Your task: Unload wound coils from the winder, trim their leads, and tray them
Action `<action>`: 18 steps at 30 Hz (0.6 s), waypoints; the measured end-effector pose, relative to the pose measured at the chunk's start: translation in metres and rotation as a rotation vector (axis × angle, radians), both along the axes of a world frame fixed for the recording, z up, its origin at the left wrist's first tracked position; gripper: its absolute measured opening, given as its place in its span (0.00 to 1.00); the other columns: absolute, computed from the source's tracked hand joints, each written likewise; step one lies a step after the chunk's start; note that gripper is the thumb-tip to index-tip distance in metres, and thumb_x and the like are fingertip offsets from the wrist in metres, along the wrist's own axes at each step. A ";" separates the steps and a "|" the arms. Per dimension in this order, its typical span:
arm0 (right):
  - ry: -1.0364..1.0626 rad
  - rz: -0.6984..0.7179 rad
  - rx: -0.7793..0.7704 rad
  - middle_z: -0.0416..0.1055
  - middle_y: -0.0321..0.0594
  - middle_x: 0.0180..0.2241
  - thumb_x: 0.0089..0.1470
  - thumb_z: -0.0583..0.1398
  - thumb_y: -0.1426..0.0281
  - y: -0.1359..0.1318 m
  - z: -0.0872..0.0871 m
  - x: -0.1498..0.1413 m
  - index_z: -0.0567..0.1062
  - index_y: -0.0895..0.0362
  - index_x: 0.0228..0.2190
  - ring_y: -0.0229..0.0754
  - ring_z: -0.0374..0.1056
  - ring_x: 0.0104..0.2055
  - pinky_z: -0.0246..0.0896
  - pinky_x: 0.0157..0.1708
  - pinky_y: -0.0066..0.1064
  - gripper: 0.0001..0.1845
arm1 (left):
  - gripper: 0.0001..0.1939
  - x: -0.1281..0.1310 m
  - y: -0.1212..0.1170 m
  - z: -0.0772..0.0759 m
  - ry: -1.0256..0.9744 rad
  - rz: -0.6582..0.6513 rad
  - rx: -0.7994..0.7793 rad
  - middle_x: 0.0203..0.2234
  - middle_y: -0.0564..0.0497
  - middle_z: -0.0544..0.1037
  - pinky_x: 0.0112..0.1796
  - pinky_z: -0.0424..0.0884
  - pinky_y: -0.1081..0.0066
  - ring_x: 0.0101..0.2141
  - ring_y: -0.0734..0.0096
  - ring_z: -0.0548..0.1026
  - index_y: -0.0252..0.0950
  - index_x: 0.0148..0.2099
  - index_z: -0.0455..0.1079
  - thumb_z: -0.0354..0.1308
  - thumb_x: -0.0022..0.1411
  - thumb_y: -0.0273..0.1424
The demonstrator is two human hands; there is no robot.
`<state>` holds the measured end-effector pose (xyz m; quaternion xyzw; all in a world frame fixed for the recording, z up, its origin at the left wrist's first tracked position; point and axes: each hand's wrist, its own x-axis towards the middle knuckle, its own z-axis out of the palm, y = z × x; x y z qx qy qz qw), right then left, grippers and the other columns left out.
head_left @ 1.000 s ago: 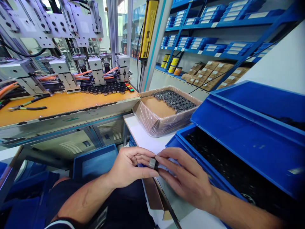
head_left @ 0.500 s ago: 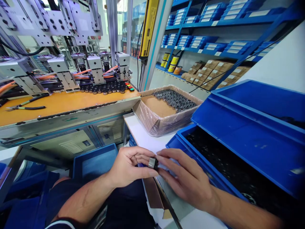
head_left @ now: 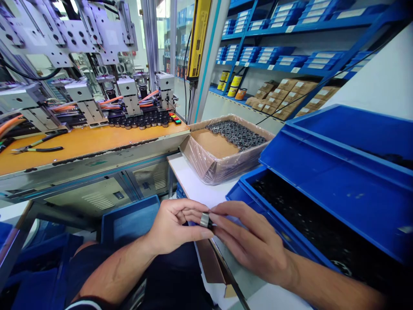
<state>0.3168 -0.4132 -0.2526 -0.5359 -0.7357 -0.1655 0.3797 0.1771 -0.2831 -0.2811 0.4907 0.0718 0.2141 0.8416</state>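
Note:
Between my two hands is a small round part [head_left: 204, 220] with a silver metal ring and a black end. My left hand [head_left: 176, 224] has its thumb below and its fingers curled above, gripping the metal side. My right hand [head_left: 250, 234] comes from the right with its fingertips pressed together on the black end. Part of that end is hidden behind the right fingertips. Beyond the hands, an open carton [head_left: 206, 165] lined with clear plastic holds many similar black parts [head_left: 240, 133] in rows.
A blue bin [head_left: 248, 189] of black pieces stands at the right, with another blue bin [head_left: 325, 172] stacked over it. At the left, pliers [head_left: 38, 149] lie on the orange bench [head_left: 106, 137] before a machine [head_left: 129, 94]. A blue tray [head_left: 129, 219] sits low, left of my hands.
The small part has turned slightly between my fingers, and my right fingertips now cover more of its black end. My hands stay in nearly the same place.

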 end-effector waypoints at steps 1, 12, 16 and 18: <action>-0.001 0.000 -0.001 0.71 0.47 0.40 0.56 0.60 0.80 0.000 0.001 0.000 0.71 0.60 0.48 0.43 0.71 0.42 0.73 0.38 0.33 0.17 | 0.21 0.000 0.000 0.000 0.005 0.002 0.004 0.31 0.48 0.83 0.38 0.77 0.71 0.32 0.70 0.81 0.31 0.39 0.78 0.75 0.39 0.21; -0.019 0.009 0.023 0.72 0.46 0.38 0.58 0.61 0.77 -0.001 0.002 0.000 0.72 0.61 0.46 0.42 0.71 0.40 0.73 0.37 0.34 0.13 | 0.21 -0.001 -0.002 0.002 0.066 -0.016 -0.029 0.29 0.49 0.84 0.37 0.79 0.72 0.31 0.69 0.82 0.32 0.38 0.79 0.76 0.37 0.22; -0.140 0.003 0.072 0.72 0.47 0.35 0.56 0.63 0.76 -0.003 0.002 0.003 0.74 0.65 0.42 0.44 0.70 0.39 0.72 0.34 0.34 0.11 | 0.22 -0.003 0.001 0.000 0.086 -0.070 -0.047 0.29 0.49 0.85 0.36 0.79 0.73 0.31 0.69 0.83 0.33 0.39 0.80 0.76 0.37 0.22; -0.198 0.003 0.080 0.72 0.46 0.33 0.56 0.63 0.76 -0.005 0.003 0.003 0.75 0.67 0.41 0.43 0.70 0.36 0.71 0.31 0.33 0.10 | 0.22 -0.004 0.003 0.000 0.111 -0.091 -0.055 0.29 0.49 0.85 0.36 0.79 0.74 0.30 0.69 0.83 0.33 0.39 0.80 0.76 0.36 0.22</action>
